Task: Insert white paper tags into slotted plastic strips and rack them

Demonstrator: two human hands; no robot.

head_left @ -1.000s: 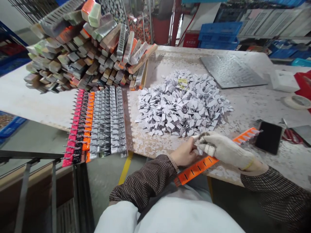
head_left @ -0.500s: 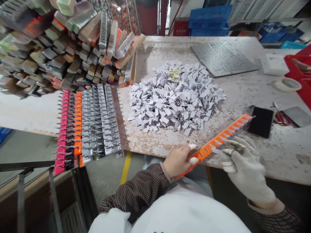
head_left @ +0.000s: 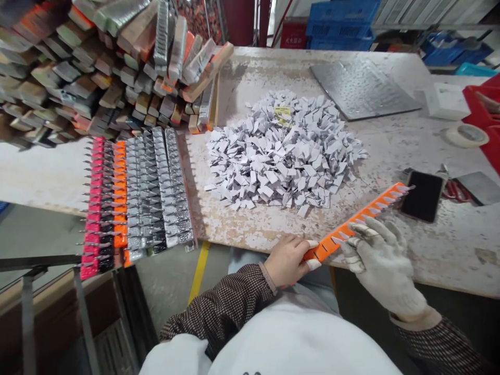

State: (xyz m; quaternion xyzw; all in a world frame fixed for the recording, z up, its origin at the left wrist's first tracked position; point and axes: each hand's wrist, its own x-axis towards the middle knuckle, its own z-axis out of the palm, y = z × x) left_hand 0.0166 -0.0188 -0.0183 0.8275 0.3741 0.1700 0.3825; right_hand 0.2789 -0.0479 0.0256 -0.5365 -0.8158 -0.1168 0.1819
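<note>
- Your bare left hand (head_left: 288,260) grips the lower end of an orange toothed strip (head_left: 373,214), fingers (head_left: 300,247) curled closed around it, just above the near edge of the table.
- Your white-gloved right hand (head_left: 380,268) sits beside it, fingers (head_left: 365,232) half curled against the strip's toothed edge; you cannot tell whether they hold it or only touch it.
- The strip slants up and away from you across the table corner, its far end just beside a black smartphone (head_left: 420,196).
- Brown checked sleeves (head_left: 219,307) cover your forearms; a white coat (head_left: 273,346) fills the foreground.
- A mottled, worn white work table (head_left: 449,250) carries a mound of small white paper tags (head_left: 273,161), with one yellow-marked label (head_left: 283,114) near its top.
- Pink, orange and silver toothed strips (head_left: 152,190) lie side by side, left of the mound, their ends jutting past the table edge.
- A tall crisscrossed stack of multicoloured strips (head_left: 117,67) rises behind them.
- A dimpled grey metal sheet (head_left: 363,86), a white box (head_left: 447,101) and a roll of pale tape (head_left: 466,135) sit toward the far right.
- Blue plastic crates (head_left: 344,23) stand beyond the table.
</note>
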